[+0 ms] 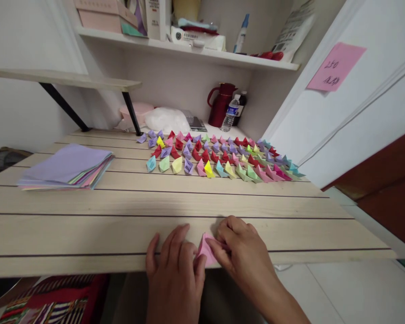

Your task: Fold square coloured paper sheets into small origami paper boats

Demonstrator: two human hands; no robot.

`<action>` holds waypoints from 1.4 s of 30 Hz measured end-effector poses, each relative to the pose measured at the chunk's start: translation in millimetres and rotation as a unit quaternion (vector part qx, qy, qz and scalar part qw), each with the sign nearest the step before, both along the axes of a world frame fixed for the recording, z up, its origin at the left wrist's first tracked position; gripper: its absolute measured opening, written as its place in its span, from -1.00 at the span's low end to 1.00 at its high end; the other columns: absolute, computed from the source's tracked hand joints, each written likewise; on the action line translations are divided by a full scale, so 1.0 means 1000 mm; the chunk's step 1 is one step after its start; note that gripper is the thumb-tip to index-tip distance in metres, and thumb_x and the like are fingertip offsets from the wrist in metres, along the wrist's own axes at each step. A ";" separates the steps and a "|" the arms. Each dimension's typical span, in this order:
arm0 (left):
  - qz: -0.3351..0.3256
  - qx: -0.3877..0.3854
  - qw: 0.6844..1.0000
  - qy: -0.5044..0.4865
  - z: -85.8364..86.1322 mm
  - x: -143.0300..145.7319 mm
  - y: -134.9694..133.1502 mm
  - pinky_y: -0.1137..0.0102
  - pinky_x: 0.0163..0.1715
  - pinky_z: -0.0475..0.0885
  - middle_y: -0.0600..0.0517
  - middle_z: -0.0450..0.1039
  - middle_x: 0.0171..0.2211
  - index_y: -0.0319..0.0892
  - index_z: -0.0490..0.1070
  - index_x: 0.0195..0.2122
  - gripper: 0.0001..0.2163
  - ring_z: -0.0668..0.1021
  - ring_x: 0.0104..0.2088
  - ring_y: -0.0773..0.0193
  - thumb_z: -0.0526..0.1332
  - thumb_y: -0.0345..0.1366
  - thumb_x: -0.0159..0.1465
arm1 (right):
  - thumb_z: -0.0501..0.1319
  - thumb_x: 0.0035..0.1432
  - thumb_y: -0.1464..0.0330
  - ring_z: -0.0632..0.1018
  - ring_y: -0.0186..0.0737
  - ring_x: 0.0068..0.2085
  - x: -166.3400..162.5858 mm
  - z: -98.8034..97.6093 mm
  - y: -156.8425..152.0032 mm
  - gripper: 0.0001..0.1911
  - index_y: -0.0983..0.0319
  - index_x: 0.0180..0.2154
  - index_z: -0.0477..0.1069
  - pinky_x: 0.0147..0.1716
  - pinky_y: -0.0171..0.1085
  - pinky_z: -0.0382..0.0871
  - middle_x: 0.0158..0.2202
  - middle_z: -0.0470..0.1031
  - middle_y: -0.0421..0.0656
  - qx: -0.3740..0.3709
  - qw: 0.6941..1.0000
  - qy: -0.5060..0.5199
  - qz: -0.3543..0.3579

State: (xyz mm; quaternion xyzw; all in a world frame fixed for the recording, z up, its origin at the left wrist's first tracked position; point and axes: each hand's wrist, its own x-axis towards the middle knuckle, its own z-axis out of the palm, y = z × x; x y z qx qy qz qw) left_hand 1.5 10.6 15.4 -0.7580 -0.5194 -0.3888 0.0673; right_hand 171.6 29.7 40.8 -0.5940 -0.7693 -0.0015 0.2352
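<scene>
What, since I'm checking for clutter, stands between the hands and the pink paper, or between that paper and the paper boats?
Nothing visible. The right hand is on the pink paper, the left hand at its edge, and only tabletop runs to the paper boats. The paper stack lies off to the left.

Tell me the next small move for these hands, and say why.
I'd probably press the pink paper's fold flat with the right hand while the left hand steadies it: both hands already touch it, and it looks only partly folded beside the finished paper boats beyond.
</scene>
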 end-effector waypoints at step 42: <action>-0.048 0.010 0.993 0.112 -0.024 0.005 -0.021 0.07 0.40 -0.35 0.19 0.52 0.12 0.16 0.10 0.35 -0.50 0.51 0.09 0.22 0.06 -0.23 0.38 | 0.06 0.42 0.22 0.15 0.22 0.32 0.033 -0.029 -0.063 -0.56 -0.01 0.28 0.27 0.15 0.19 0.11 0.36 0.06 0.00 0.143 0.989 -0.027 0.021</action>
